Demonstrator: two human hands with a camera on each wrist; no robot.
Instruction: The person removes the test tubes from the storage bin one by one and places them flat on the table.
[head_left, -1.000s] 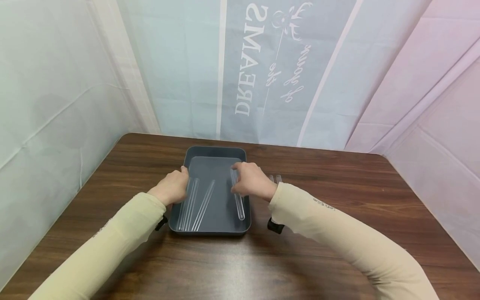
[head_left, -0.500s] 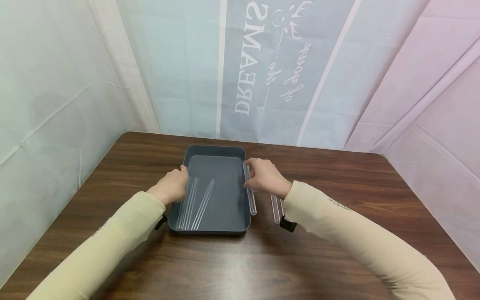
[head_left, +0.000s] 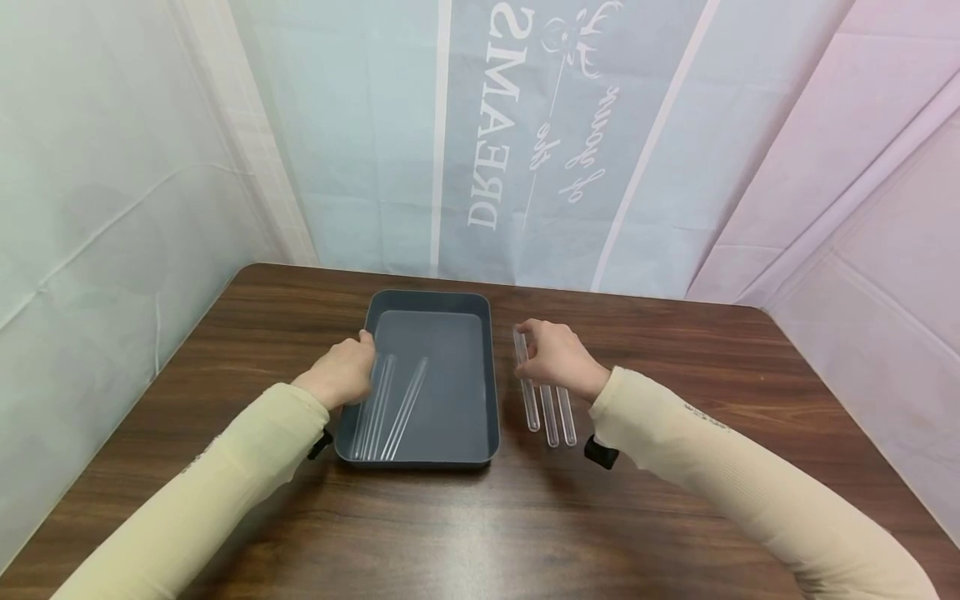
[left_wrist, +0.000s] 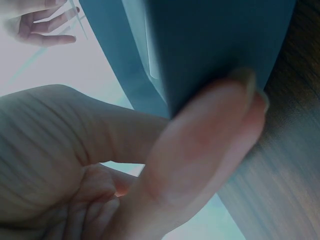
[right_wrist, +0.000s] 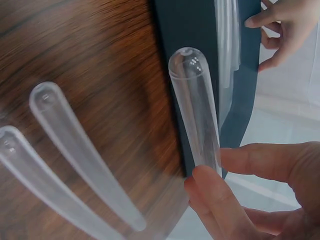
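Overhead, bare table (head_left: 675, 350) lies right of the grey tray (head_left: 491, 375); the right hand (head_left: 558, 358) pinches a clear tube (head_left: 525, 383) beside two others (head_left: 558, 414). Left wrist: the left hand (left_wrist: 150, 175) grips the tray's wall. Right wrist: fingertips (right_wrist: 210, 195) clamp the tube just beside the tray.

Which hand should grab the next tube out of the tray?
Probably the right hand, once it lets go of the tube it pinches beside two others on the table. The left hand grips the tray rim.
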